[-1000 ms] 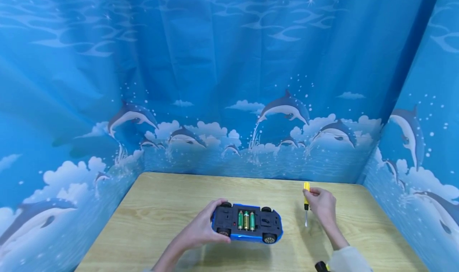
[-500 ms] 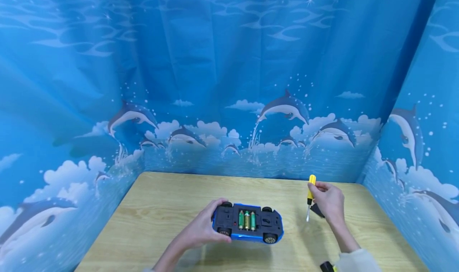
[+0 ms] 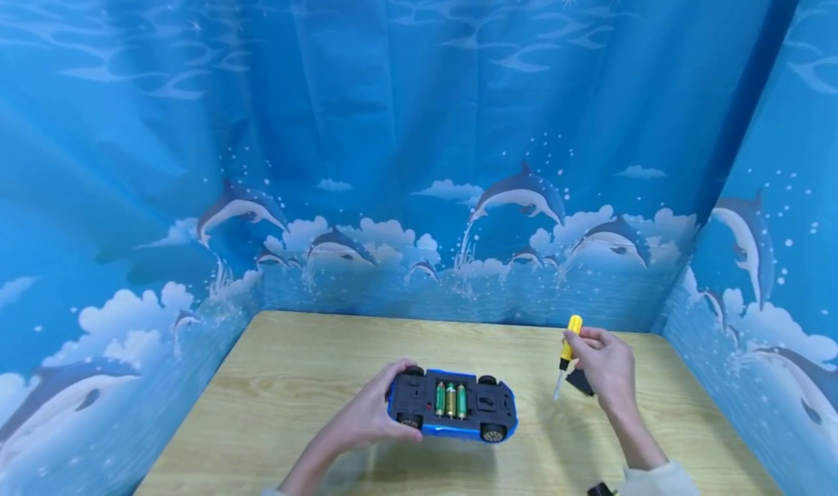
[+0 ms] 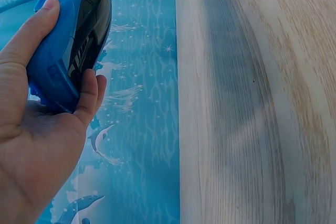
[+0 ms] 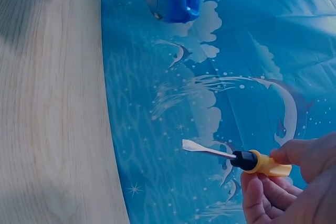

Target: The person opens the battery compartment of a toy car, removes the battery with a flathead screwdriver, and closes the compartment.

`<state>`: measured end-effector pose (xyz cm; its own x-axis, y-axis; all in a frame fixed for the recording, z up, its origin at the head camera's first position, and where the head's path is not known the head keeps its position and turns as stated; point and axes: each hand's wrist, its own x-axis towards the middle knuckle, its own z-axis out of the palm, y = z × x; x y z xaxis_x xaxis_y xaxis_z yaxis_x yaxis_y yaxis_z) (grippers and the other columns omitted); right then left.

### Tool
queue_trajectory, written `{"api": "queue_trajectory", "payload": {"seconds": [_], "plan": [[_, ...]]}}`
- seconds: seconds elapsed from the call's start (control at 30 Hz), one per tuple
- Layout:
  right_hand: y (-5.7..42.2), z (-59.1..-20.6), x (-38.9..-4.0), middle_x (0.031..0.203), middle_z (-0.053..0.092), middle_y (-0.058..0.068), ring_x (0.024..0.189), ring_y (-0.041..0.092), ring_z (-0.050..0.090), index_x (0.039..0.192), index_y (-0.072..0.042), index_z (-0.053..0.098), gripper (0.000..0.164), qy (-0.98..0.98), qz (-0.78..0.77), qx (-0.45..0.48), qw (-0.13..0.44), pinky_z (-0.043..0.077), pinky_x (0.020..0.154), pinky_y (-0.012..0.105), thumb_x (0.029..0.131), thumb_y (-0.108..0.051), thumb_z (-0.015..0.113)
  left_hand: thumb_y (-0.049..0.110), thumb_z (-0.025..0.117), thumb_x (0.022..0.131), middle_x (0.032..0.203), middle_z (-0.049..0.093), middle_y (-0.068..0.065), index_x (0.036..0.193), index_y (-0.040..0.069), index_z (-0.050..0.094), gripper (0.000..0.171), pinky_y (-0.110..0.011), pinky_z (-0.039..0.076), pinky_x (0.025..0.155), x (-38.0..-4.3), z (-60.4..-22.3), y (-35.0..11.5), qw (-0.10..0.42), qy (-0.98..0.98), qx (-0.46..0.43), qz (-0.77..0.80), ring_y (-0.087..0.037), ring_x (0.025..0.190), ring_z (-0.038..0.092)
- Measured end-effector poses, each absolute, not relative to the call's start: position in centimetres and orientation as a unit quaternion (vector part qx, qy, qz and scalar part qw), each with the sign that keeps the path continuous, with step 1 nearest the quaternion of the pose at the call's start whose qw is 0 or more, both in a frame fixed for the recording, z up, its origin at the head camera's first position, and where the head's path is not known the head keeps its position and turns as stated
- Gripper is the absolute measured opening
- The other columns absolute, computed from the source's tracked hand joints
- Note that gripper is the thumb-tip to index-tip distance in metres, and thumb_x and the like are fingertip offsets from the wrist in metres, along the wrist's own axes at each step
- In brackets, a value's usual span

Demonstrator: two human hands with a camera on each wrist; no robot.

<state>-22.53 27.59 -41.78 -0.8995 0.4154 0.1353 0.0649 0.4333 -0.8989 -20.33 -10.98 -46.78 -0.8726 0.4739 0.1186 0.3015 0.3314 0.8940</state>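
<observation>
Wood tabletop (image 3: 294, 365); blue car (image 3: 471, 410), black underside (image 3: 409, 394); yellow-handled screwdriver (image 3: 567, 350)

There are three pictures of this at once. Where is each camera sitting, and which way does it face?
Head: worn on the head, looking forward and down at the wooden table and dolphin-print backdrop; left hand, right hand and a light sleeve show.
Left wrist: worn there, facing the blue toy car in that hand's grip; only that hand shows.
Right wrist: worn there, facing the flathead screwdriver; only that hand shows.
Shared: head and right wrist both show car and screwdriver.
</observation>
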Motion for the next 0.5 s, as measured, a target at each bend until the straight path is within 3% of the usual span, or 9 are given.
{"api": "queue_trajectory", "payload": {"seconds": [0.27,0.5], "plan": [[27.3,-41.1,-22.1,0.089,0.075,0.001,0.062,0.014,0.065,0.122,0.008,0.061,0.046,-0.795,0.565,-0.146,0.169,0.054,0.059,0.024,0.096,-0.026,0.076,0.022,0.097,0.07,0.143,0.052,-0.012,0.155,0.009,0.038,0.104,-0.054,0.042,0.105,-20.4,-46.8,-10.9,0.086,0.811,0.236,0.528,-0.028,0.122,0.055],[26.8,-40.2,-21.7,0.091,0.074,-0.005,0.065,0.012,0.065,0.133,0.006,0.059,0.056,-0.776,0.593,-0.139,0.163,0.056,0.062,0.024,0.095,-0.029,0.077,0.026,0.096,0.071,0.143,0.051,-0.012,0.155,0.01,0.038,0.104,-0.054,0.044,0.103,-20.4,-46.6,-10.9,0.094,0.807,0.233,0.534,-0.028,0.121,0.055]]}}
